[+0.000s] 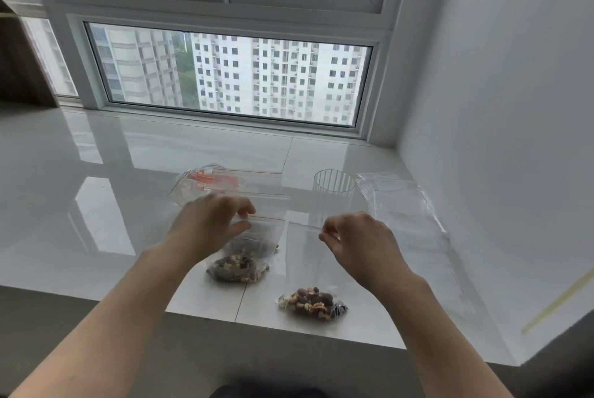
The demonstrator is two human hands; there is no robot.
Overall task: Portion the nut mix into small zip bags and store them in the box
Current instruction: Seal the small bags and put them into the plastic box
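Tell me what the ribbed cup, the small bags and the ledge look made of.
Ribbed cup: clear, glass or hard plastic; the ledge shows through its vertical ribs.
Small bags: thin clear plastic film, creased and glossy, nuts visible inside; some have a red zip strip.
Ledge: polished white tile or stone, with seams and window reflections.

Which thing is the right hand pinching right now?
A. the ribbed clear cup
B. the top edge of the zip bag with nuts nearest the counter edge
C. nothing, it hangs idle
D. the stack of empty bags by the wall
B: the right hand pinches the upper edge of the clear zip bag whose nuts sit near the counter edge; the ribbed cup and the empty bags lie untouched behind.
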